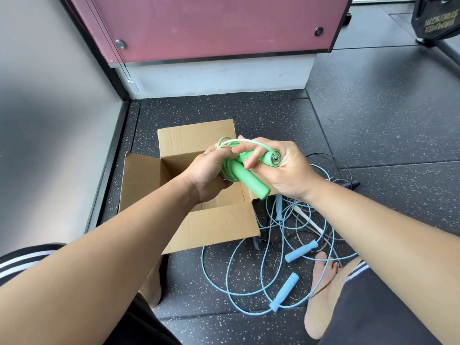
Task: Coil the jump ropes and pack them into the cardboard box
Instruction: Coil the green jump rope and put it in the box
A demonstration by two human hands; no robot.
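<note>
A green jump rope (249, 180) with two foam handles is held above the open cardboard box (219, 225). My left hand (209, 170) grips its coiled cord and the lower handle. My right hand (286, 168) holds the upper handle, and a loop of green cord arches over my fingers. On the floor to the right of the box lies a tangle of ropes: a light blue jump rope (283, 292) with blue foam handles, a white-handled rope (308, 220), and a black rope (348, 184).
The box stands on dark speckled rubber flooring in a corner, with a grey wall on the left and a pink panel (211, 26) behind. My bare feet (321, 295) flank the tangle. A black weight plate (435, 18) leans at the far right.
</note>
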